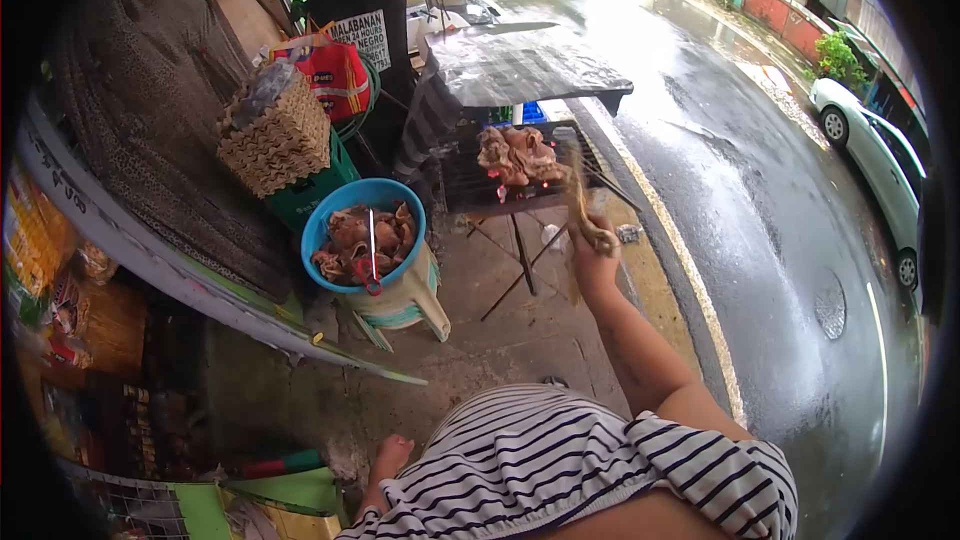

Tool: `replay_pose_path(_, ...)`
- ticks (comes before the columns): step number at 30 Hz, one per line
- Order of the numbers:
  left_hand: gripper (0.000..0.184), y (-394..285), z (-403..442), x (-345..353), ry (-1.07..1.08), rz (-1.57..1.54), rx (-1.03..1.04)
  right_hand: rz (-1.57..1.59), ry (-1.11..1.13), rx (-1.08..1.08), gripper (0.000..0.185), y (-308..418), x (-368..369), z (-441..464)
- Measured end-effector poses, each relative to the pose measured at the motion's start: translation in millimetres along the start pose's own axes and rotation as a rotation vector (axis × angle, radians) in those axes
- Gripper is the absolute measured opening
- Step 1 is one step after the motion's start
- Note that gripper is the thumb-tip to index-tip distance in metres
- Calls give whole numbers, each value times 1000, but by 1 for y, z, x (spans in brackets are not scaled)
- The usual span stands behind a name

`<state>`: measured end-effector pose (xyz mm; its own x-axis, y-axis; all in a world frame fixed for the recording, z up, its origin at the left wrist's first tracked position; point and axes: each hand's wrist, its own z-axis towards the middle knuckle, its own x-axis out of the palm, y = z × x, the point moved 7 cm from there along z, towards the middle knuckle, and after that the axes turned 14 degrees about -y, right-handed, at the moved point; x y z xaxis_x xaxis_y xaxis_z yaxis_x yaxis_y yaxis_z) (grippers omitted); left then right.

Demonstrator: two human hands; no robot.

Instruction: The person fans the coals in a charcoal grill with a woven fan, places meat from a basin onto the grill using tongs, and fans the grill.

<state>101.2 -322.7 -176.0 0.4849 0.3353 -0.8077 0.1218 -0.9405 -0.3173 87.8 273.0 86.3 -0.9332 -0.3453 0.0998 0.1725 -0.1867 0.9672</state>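
Note:
My right hand is closed around the handle of a tan woven hand fan, seen nearly edge-on beside the grill. Pieces of meat lie heaped on the grate, with glowing red coals showing under them. Low at my left side hangs my left hand, its fingers loosely curled and nothing visible in them. To the left of the grill, a blue basin holds more meat. Tongs with a red end rest on that meat.
The basin stands on a pale plastic stool. Behind it, egg trays are stacked on a green crate. A covered table stands behind the grill. At right runs a wet road with a parked car.

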Motion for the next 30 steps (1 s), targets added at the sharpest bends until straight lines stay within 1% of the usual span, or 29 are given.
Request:
replay_pose_path(1,40,-15,0,-3,-20,-31,18,26,193,-82,26,-25,15,1)
replay_pose_path(2,41,-28,3,-5,-40,-61,36,-179,459,-371,24,2,29,-25)
replay_pose_path(3,39,-36,14,3,-88,-19,127,-292,682,-693,22,42,39,-58)
replay_pose_path(4,39,-30,20,13,-73,-81,92,-190,836,-459,23,67,35,-67)
replay_pose_path(5,39,-48,4,1,-55,-142,53,-87,981,-213,23,92,32,-78)
replay_pose_path(6,39,-60,-7,-5,-37,-203,14,17,1114,41,23,98,32,-86)
replay_pose_path(7,37,-57,-3,0,-71,-143,12,-100,795,-234,24,88,23,-52)
replay_pose_path(9,37,-64,-3,-3,-16,-114,8,-24,352,-17,29,9,7,19)
replay_pose_path(10,38,-70,-3,-6,10,-99,10,13,126,88,32,-16,-5,39)
replay_pose_path(12,36,-57,15,4,-36,-113,52,-328,339,-380,34,0,3,12)
replay_pose_path(14,35,-53,26,9,-82,-130,72,-329,667,-450,34,25,14,-24)
replay_pose_path(15,35,-58,23,5,-102,-138,69,-153,885,-272,33,63,13,-50)
replay_pose_path(16,34,-58,18,2,-120,-143,64,30,1090,-81,31,82,12,-73)
replay_pose_path(17,32,-57,21,4,-122,-157,106,-93,847,-333,26,68,5,-50)
replay_pose_path(19,31,-57,28,7,-67,-101,80,74,367,166,29,23,-8,10)
replay_pose_path(20,30,-56,28,10,-39,-75,68,-15,226,76,29,8,-19,19)
replay_pose_path(22,30,-63,21,2,-73,-120,104,-183,-55,-108,30,20,-28,27)
replay_pose_path(23,30,-65,17,-4,-91,-140,123,-259,166,-302,24,30,-16,-1)
replay_pose_path(25,32,-64,10,-8,-94,-112,64,-33,795,-280,21,101,8,-64)
replay_pose_path(26,32,-59,7,-7,-90,-96,32,84,1107,-255,19,118,13,-93)
replay_pose_path(27,33,-53,8,-3,-83,-62,58,-11,901,-354,18,97,11,-74)
replay_pose_path(28,34,-44,5,1,-61,-65,46,-104,693,-444,16,58,11,-46)
replay_pose_path(30,34,-29,1,9,-24,-74,25,-200,287,-403,13,31,-1,-7)
